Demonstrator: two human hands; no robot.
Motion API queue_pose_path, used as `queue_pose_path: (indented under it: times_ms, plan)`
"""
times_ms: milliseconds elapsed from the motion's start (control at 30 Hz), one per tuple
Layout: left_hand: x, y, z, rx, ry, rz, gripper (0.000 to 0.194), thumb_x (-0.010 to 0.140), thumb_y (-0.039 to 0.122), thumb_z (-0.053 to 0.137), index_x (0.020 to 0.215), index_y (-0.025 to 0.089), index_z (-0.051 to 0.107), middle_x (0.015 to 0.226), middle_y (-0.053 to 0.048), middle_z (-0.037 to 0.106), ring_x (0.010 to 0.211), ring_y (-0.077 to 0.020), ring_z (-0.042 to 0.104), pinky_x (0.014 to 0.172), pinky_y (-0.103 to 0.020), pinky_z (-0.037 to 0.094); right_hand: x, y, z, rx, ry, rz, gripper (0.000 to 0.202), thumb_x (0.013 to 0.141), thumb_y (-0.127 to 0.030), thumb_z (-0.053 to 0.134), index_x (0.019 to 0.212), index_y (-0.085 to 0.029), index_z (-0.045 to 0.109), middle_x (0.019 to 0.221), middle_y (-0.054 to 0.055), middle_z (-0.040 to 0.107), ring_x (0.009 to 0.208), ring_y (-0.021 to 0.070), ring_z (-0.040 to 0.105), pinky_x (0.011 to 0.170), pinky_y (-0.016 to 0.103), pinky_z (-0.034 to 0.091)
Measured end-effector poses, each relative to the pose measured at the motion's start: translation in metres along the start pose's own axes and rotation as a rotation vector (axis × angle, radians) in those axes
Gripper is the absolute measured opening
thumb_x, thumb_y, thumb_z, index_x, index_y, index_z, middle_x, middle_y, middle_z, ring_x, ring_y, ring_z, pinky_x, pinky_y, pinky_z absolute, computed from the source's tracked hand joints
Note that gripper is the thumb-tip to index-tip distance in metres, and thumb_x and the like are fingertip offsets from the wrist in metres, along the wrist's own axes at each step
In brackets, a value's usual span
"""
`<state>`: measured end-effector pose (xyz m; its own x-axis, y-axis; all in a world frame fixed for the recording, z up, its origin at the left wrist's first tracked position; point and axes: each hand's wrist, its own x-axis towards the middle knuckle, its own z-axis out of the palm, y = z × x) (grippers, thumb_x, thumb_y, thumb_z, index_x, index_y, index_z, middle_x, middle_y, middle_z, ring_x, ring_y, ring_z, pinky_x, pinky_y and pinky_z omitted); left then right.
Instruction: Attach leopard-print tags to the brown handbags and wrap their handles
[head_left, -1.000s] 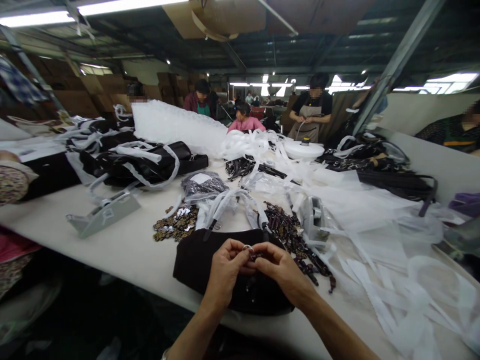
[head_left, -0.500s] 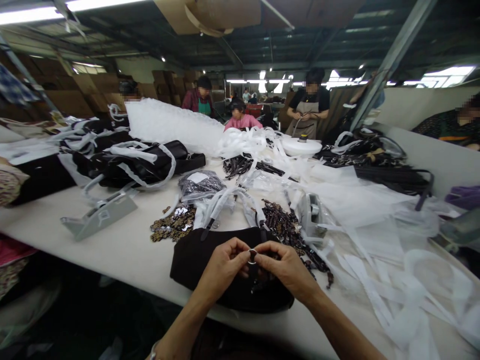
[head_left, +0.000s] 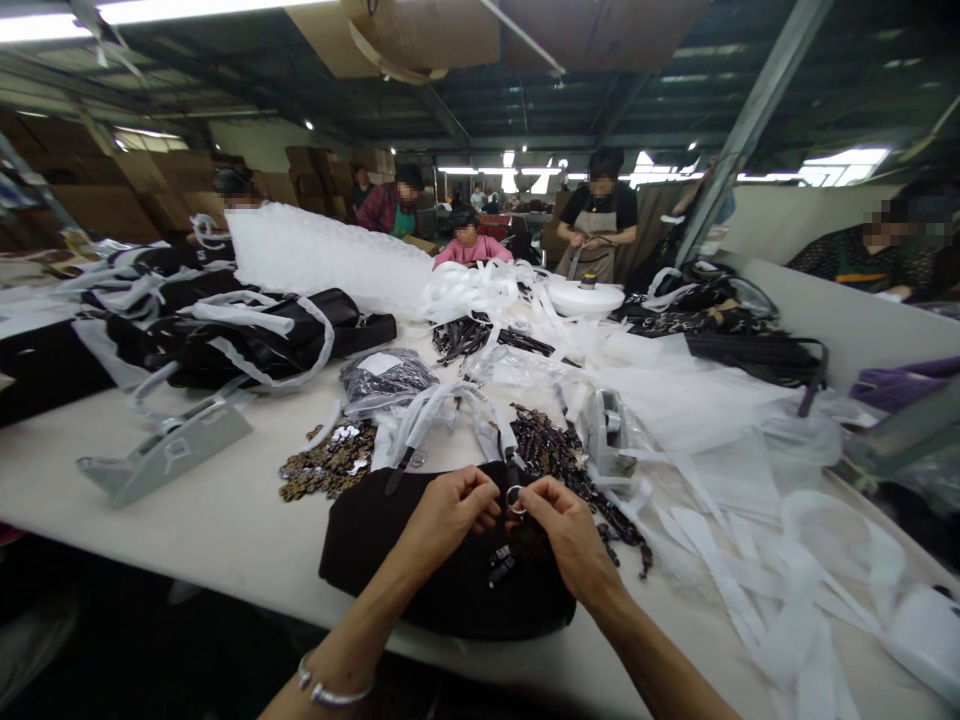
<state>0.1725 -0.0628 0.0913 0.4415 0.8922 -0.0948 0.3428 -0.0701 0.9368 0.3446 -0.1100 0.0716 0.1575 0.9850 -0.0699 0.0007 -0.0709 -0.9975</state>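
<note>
A black bag (head_left: 375, 535) lies near the table's front edge, its wrapped handles (head_left: 436, 408) pointing away from me. Above its right half, my right hand (head_left: 559, 515) pinches a small metal ring (head_left: 515, 500) between thumb and index finger. My left hand (head_left: 459, 503) is just left of the ring, fingers curled together; whatever it holds, if anything, is too small to make out. Small dark pieces with a shiny part (head_left: 500, 565) lie on the bag below the hands. Flat brown-gold pieces (head_left: 330, 462) are heaped left of the handles, dark strung pieces (head_left: 547, 450) to the right.
A grey tape dispenser (head_left: 169, 455) stands at left, another (head_left: 611, 435) at right. Black bags (head_left: 262, 335) are piled at back left. White strips and sheets (head_left: 675, 390) cover much of the right side. Several people are around the table's far side.
My left hand has come off the ring and is slightly apart from it; the ring stays in my right hand. The whole view has shifted a little.
</note>
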Motion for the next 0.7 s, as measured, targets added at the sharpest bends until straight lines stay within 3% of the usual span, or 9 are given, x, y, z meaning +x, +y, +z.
queue_pose_path:
  times_ms: [133, 233, 367, 500, 600, 700]
  plan:
    - [0.051, -0.009, -0.004, 0.337, 0.057, 0.02, 0.01, 0.081, 0.022, 0.057, 0.076, 0.018, 0.064, 0.084, -0.008, 0.072, 0.089, -0.0248, 0.066, 0.084, -0.034, 0.046, 0.019, 0.007, -0.007, -0.05, 0.109, 0.069, 0.03, 0.076, -0.047, 0.07, 0.071, -0.019, 0.059, 0.066, 0.002, 0.068, 0.062, 0.0172, 0.061, 0.059, 0.026, 0.043]
    - [0.086, -0.02, 0.002, 0.367, 0.069, -0.02, 0.007, 0.077, 0.018, 0.059, 0.077, 0.017, 0.066, 0.087, -0.011, 0.072, 0.095, -0.0277, 0.064, 0.088, -0.037, 0.043, 0.031, 0.01, -0.007, -0.11, 0.163, 0.069, 0.026, 0.074, -0.043, 0.07, 0.077, -0.019, 0.062, 0.063, 0.001, 0.068, 0.058, 0.0171, 0.06, 0.054, 0.025, 0.041]
    - [0.114, -0.033, 0.011, 0.304, 0.058, -0.061, 0.009, 0.078, 0.02, 0.06, 0.073, 0.016, 0.065, 0.078, -0.007, 0.069, 0.088, -0.0244, 0.063, 0.08, -0.032, 0.045, 0.047, 0.018, -0.005, -0.182, 0.257, 0.003, 0.022, 0.072, -0.04, 0.068, 0.073, -0.019, 0.061, 0.057, -0.001, 0.063, 0.054, 0.0157, 0.055, 0.052, 0.024, 0.038]
    - [0.118, -0.04, 0.012, 0.12, -0.012, -0.099, 0.016, 0.08, 0.025, 0.059, 0.07, 0.014, 0.065, 0.059, 0.0, 0.058, 0.061, -0.0154, 0.058, 0.057, -0.024, 0.045, 0.061, 0.03, -0.007, -0.206, 0.342, -0.009, 0.022, 0.07, -0.04, 0.066, 0.069, -0.018, 0.061, 0.061, 0.0, 0.063, 0.058, 0.0165, 0.055, 0.056, 0.026, 0.04]
    - [0.109, -0.04, 0.015, -0.046, -0.019, -0.114, 0.021, 0.081, 0.034, 0.062, 0.085, 0.014, 0.066, 0.066, 0.0, 0.061, 0.055, -0.0117, 0.057, 0.047, -0.019, 0.044, 0.068, 0.038, -0.008, -0.217, 0.387, -0.006, 0.022, 0.07, -0.04, 0.064, 0.068, -0.018, 0.061, 0.063, 0.001, 0.064, 0.06, 0.0174, 0.056, 0.057, 0.026, 0.04]
    - [0.098, -0.04, 0.022, -0.151, 0.05, -0.11, 0.027, 0.074, 0.036, 0.072, 0.085, 0.014, 0.061, 0.073, -0.001, 0.063, 0.057, -0.0121, 0.061, 0.046, -0.02, 0.049, 0.071, 0.043, -0.007, -0.224, 0.397, -0.007, 0.023, 0.07, -0.041, 0.063, 0.068, -0.019, 0.061, 0.063, 0.001, 0.064, 0.059, 0.0177, 0.056, 0.057, 0.027, 0.041]
